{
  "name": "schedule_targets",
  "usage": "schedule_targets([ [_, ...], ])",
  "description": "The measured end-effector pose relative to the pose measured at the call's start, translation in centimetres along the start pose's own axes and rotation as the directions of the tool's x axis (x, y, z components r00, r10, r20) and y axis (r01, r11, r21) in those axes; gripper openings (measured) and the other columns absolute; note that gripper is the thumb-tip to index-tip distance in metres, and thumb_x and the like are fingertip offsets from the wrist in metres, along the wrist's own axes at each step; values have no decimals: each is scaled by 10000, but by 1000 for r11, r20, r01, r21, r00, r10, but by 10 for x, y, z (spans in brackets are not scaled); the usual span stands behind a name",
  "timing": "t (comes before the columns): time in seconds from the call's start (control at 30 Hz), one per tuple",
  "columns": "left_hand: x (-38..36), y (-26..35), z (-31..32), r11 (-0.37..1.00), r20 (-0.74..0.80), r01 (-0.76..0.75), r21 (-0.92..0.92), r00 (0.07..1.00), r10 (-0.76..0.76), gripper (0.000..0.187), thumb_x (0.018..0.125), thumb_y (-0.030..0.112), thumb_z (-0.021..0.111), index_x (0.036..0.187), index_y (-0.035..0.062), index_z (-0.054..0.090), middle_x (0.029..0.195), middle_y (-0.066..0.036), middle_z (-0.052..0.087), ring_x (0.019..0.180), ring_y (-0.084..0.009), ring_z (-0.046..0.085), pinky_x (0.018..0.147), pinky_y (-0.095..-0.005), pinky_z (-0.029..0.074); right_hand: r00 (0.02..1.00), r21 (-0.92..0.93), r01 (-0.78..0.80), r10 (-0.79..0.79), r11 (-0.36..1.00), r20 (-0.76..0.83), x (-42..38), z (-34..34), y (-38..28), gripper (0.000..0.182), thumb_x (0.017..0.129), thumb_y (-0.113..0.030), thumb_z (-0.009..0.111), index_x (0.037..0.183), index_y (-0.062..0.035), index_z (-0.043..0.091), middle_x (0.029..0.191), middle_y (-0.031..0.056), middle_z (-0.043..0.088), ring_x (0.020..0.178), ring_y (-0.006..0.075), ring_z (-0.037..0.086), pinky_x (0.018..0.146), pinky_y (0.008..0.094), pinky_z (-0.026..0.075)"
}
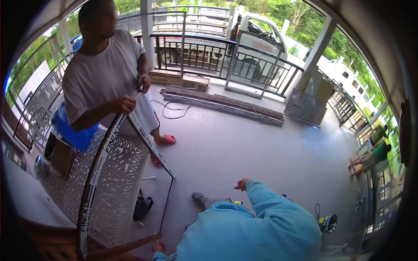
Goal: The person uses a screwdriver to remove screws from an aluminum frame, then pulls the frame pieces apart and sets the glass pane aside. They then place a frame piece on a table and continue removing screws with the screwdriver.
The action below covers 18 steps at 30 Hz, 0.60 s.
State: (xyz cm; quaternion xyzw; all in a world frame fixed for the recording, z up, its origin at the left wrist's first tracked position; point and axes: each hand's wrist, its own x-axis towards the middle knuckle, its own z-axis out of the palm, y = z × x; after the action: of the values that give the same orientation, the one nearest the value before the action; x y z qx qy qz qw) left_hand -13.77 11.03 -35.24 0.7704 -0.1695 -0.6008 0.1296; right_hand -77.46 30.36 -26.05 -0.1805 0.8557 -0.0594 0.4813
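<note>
A dark rectangular frame (92,187) with white FINEX ALUMINUM tape stands tilted at the left. Its near lower corner comes close to my left hand (159,246), whose fingers are apart beside the bottom rail. My right hand (242,184) reaches forward over the floor, away from the frame, fingers loosely stretched and nothing visible in them. My light-blue sleeves and torso fill the bottom of the view. Across from me, a person (106,65) in a white shirt grips the frame's top corner with both hands.
A white perforated metal table (117,174) stands behind the frame, a black bag (143,206) beside it. Long profiles (222,104) lie along the railing. A screen-like frame (254,65) leans there. Cardboard (309,98) stands right. Two people bend over at far right, near a round tool (328,223).
</note>
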Motion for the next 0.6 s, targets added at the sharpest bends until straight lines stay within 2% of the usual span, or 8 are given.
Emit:
schedule_targets([
  [0.07,-13,1,11,990,20,34,138,999,-37,301,921,193,526,1067,-63,585,948,-146,655,819,-295,644,645,-449,495,997,108,-74,75,991,-2,-35,18,8,632,691,-580,753,1073,-83,672,809,67,699,738,174,632,689,327,527],
  [0.17,31,-45,13,991,287,50,122,954,-83,252,894,146,542,1023,-54,626,944,-149,666,872,-313,650,698,-452,506,988,143,-152,151,978,13,-49,18,18,573,716,-566,740,995,-68,690,843,83,687,722,188,633,683,332,543],
  [0.2,29,-47,13,955,337,-96,280,942,-4,235,887,126,536,1000,-52,640,932,-151,667,869,-323,651,708,-458,509,986,154,-165,167,974,-4,-44,17,24,557,741,-558,725,982,-57,689,843,92,675,711,198,635,666,336,555],
  [0.37,29,-52,13,371,551,-573,731,816,176,199,856,62,533,870,-52,696,900,-164,679,825,-310,663,748,-446,538,986,-11,4,-6,1000,-164,-2,5,14,504,743,-508,732,965,-57,696,837,84,670,641,201,631,626,322,560],
  [0.43,32,-61,13,875,363,-277,398,923,128,199,852,60,533,878,-53,695,904,-169,678,795,-297,666,729,-438,554,992,23,42,-39,999,-121,9,-5,-16,480,733,-491,732,963,-71,700,819,85,671,644,200,638,620,324,550],
  [0.47,38,-63,12,988,282,-92,127,958,52,199,850,59,533,882,-54,694,906,-172,677,780,-291,667,720,-434,562,984,-51,105,-111,993,-137,23,-4,-26,472,736,-492,725,948,-72,699,804,85,671,640,201,641,619,327,547],
  [0.53,45,-57,1,995,313,-16,103,950,-18,195,842,61,535,865,-55,690,847,-183,672,743,-279,670,680,-435,577,953,-222,245,-277,944,-125,57,-6,-45,456,743,-495,713,918,-74,698,774,86,670,630,203,646,617,333,542],
  [0.6,38,-60,7,985,179,69,-158,983,-41,243,828,166,517,729,-16,642,738,-148,646,627,-253,625,563,-406,518,977,-168,213,-211,962,31,50,-30,-79,436,744,-457,723,870,-42,681,743,95,665,616,201,648,603,333,538],
])
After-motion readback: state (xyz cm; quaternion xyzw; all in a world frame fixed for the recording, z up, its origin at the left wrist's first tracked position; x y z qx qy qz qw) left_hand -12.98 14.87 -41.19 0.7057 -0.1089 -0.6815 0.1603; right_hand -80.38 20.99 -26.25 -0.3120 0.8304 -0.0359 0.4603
